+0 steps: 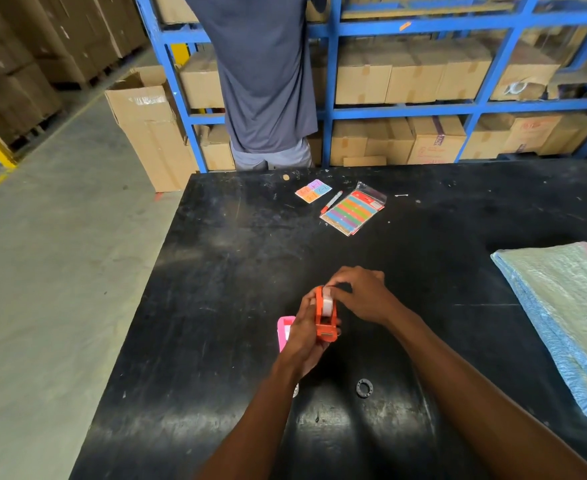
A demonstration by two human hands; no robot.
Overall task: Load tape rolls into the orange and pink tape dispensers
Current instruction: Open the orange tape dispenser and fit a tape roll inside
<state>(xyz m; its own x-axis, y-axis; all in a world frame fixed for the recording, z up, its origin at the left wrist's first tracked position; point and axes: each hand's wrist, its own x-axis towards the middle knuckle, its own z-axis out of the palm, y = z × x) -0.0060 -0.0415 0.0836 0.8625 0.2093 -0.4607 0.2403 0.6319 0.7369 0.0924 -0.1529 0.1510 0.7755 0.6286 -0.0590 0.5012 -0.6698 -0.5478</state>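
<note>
My left hand (304,336) grips the orange tape dispenser (324,320) from its left side, holding it above the black table (223,271). A white tape roll (327,304) sits between the dispenser's side walls. My right hand (361,294) pinches the roll's top with its fingertips. The pink tape dispenser (283,332) lies on the table just left of my left hand, partly hidden by it. A small dark ring (364,388) lies on the table near me, and another small round piece (296,389) peeks out beside my left forearm.
A pack of coloured strips (354,211), a red pen (332,201) and coloured sticky notes (313,190) lie at the table's far side. A stack of blue-green foam sheets (569,317) is at the right. A person (264,81) stands beyond the table before blue shelving (330,81) with cardboard boxes.
</note>
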